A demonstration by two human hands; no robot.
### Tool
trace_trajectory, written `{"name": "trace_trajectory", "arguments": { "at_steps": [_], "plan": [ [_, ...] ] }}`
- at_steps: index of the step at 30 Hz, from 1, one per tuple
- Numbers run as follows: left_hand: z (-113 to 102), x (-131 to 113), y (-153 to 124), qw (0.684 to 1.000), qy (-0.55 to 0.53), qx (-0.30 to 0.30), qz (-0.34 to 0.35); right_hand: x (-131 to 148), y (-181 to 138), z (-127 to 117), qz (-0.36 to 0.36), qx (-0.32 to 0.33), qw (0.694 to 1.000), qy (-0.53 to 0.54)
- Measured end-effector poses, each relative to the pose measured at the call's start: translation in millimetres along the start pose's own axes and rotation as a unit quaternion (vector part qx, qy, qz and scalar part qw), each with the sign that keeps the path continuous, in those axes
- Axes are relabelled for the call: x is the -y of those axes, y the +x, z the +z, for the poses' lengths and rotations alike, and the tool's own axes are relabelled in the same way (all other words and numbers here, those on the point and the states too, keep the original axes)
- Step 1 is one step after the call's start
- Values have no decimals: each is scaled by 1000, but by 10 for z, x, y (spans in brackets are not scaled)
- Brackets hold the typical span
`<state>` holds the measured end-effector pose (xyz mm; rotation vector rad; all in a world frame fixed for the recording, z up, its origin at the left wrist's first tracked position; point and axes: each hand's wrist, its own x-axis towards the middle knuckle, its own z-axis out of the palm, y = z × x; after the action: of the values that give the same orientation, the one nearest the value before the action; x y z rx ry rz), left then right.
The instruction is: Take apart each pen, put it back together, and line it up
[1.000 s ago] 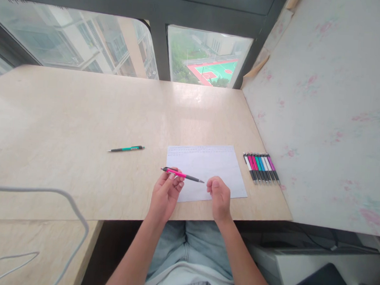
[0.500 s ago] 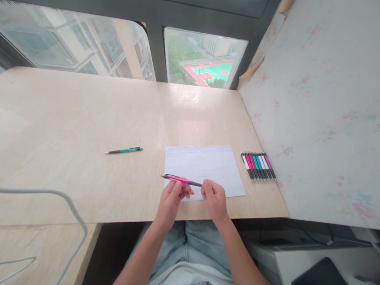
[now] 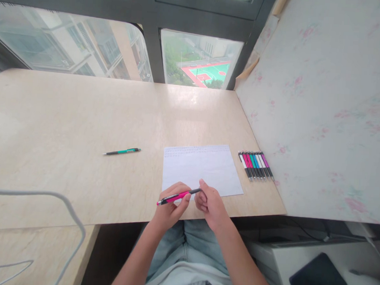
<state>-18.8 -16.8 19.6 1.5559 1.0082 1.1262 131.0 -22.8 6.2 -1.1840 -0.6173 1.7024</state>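
A pink pen (image 3: 177,197) with a black grip is held aslant over the near edge of a white sheet of paper (image 3: 204,171). My left hand (image 3: 169,212) is closed around its pink barrel, with the thumb on the near side. At the black tip, my right hand (image 3: 214,206) has its fingers curled and its thumb up against the pen's end; the very point is hidden there. Small handwritten lines run across the top of the sheet.
A green pen (image 3: 121,151) lies alone to the left. Several pens (image 3: 256,166) in mixed colours lie side by side right of the paper, near the papered wall (image 3: 326,104). A grey cable (image 3: 71,208) loops over the desk's left front.
The pen's pink end has swung down and towards me, so the pen now slants up to the right. My left hand has turned over it; the right hand stays at the tip.
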Motion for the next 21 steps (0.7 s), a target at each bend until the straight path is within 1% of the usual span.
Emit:
{"name": "trace_trajectory", "arguments": {
  "at_steps": [1,3,5,7,8,10,11,12,14,18,21],
  "plan": [
    [-17,-1,-4,1000,8,17,2,16,-8,-6,9,9,1000,4],
    [-32,4,-11,999,14,33,-3,41,-24,-10,12,18,1000,9],
    [-3,20,-21,1000,5,21,-18,46,-37,3,-6,9,1000,9],
    [76,41,-32,998,-21,-28,-49,31,-43,30,-37,-10,999,-11],
    [130,51,-37,994,-42,-67,-73,18,-44,45,-58,-25,998,-32],
    [247,65,-39,975,-110,-131,-145,-9,-39,62,-108,-58,987,-99],
    [300,68,-37,957,-160,-157,-185,-20,-34,62,-137,-72,978,-140],
    [344,68,-32,938,-207,-170,-222,-29,-28,55,-167,-82,966,-182],
    [396,64,-17,906,-271,-175,-274,-36,-14,22,-223,-87,935,-262],
    [384,61,15,867,-337,-152,-334,-3,25,-68,-320,-69,861,-390],
    [342,51,25,842,-381,-124,-360,74,45,-110,-379,-34,803,-458]
  ]
}}
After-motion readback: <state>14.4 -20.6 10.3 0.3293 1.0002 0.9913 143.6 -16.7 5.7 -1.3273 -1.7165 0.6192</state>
